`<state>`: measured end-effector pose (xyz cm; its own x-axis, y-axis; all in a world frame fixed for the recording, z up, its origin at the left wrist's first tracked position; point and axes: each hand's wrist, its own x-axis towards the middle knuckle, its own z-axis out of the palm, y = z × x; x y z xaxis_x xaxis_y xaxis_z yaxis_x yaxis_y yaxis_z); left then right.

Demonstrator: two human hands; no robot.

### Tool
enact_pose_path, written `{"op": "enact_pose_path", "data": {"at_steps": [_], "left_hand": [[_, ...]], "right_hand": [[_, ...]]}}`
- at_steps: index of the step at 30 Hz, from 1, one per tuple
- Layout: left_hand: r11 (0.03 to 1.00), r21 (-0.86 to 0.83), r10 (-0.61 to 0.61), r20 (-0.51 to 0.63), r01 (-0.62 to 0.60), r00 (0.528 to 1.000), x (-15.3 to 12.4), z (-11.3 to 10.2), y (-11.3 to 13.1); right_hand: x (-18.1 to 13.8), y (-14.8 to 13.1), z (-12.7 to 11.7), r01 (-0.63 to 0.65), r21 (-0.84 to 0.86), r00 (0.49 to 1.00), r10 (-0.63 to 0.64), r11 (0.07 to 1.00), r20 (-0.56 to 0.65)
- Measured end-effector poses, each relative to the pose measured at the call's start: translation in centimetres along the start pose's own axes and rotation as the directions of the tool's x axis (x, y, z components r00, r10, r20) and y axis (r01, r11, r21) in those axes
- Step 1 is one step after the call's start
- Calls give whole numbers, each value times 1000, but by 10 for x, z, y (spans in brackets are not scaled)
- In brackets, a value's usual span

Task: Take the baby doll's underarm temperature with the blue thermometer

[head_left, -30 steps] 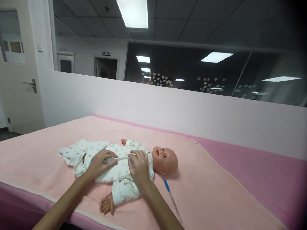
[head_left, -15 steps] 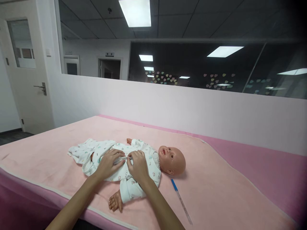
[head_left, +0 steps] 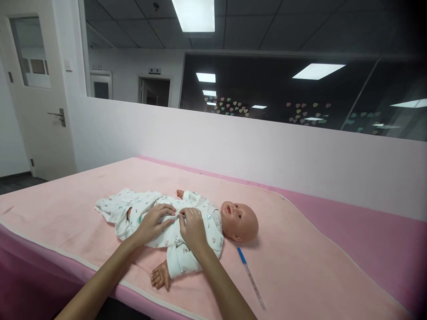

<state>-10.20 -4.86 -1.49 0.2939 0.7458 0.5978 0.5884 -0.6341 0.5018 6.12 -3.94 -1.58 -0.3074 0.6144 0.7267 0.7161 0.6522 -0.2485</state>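
A baby doll (head_left: 238, 220) lies on its back on a pale pink blanket (head_left: 300, 262), head to the right. It wears a white printed romper (head_left: 150, 209). Both my hands rest on its chest. My left hand (head_left: 151, 224) pinches the front edge of the romper with curled fingers. My right hand (head_left: 193, 229) is closed on the same fabric edge just to the right, fingertips almost meeting the left hand's. The doll's near arm (head_left: 162, 275) sticks out toward me.
A thin stick with a blue cap (head_left: 251, 278) lies on the blanket right of the doll. The darker pink mattress (head_left: 383, 249) shows beyond the blanket. A low white partition wall (head_left: 267, 155) runs behind it. A white door (head_left: 36, 89) stands at the left.
My hands have drawn closer together on the doll's chest, now pinching the romper front where they lay flatter before. The view shifted slightly left and down.
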Motion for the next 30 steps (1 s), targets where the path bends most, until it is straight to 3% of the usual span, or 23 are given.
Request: {"op": "enact_pose_path", "data": {"at_steps": [5,10,15,19,22,26,30], "left_hand": [[995,-79,-53,32,56,998,1,-2,4],[986,-107,-130,-50,124,990,-2,1,3],[999,28,-29,-74,32,997,-4,3,-1],[993,118,-17,-90,28,996,-7,3,6],[986,164,-23,-103,40,994,-12,3,13],[986,158,-32,-129,53,991,-17,4,17],[989,140,-27,-117,43,993,-18,4,17]], "right_hand": [[0,0,0,21,-4,999,-21,1000,-24],[1,-1,-1,15,-17,999,-16,1000,-31],[0,2,0,-1,-17,1000,1,1000,-29],[0,-5,-3,15,-20,999,-15,1000,-33],[-8,-14,-19,-2,-64,990,-7,998,-142],[-53,-5,-62,-135,-162,925,66,977,-374],[-116,29,-104,-466,-317,853,324,826,-409]]}}
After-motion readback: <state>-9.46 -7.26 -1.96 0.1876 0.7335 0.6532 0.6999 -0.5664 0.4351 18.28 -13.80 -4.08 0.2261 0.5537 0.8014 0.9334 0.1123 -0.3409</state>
